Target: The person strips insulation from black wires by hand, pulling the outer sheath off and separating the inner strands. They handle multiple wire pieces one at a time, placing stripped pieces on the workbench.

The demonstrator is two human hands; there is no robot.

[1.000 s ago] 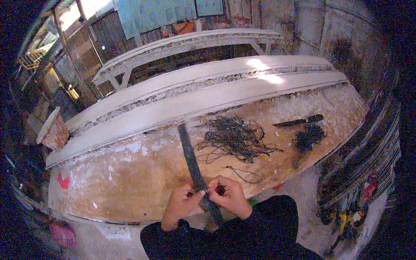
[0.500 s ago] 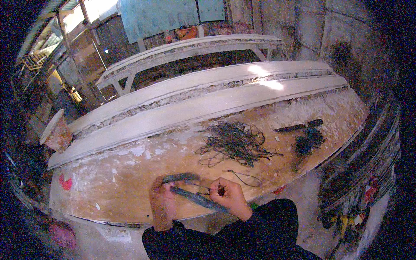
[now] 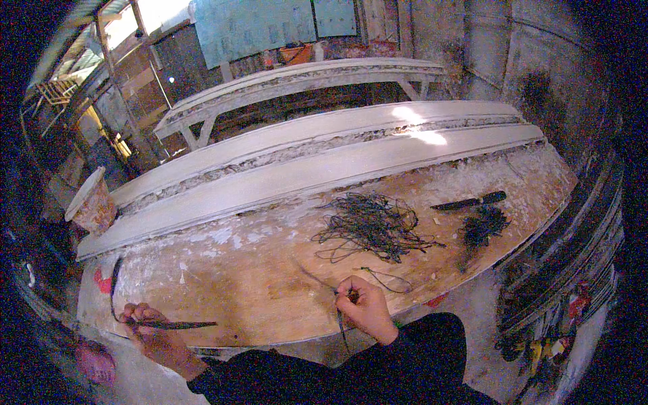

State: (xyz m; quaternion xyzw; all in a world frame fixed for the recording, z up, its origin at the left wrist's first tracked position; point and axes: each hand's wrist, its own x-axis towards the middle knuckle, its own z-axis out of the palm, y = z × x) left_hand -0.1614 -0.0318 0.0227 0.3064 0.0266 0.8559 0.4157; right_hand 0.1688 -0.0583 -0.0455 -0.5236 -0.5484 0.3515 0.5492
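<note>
Over the near left part of the wooden tabletop, my left hand [image 3: 152, 334] is closed on a dark, flat strip [image 3: 185, 325]. One length of it points right, and another rises from the fingers toward the far side. My right hand [image 3: 368, 309], near the front edge at centre, pinches a thin dark strip [image 3: 343, 325]; one end hangs down, the other reaches up and left, blurred. Something brown shows inside its curled fingers, too small to name. Beyond it lie a small cord loop [image 3: 388, 278] and a loose tangle of dark cord [image 3: 371, 226].
A black-handled knife [image 3: 472, 200] and a dark bunch of cord [image 3: 484, 226] lie at the right of the worn tabletop [image 3: 250, 283]. White-coated long boards [image 3: 304, 162] run behind. A stained bucket [image 3: 94, 209] tilts at the left end. A pink object [image 3: 96, 364] is below left.
My left hand has moved far left and nearer, away from the right hand, with the dark strip in it. The right hand has stayed almost in place.
</note>
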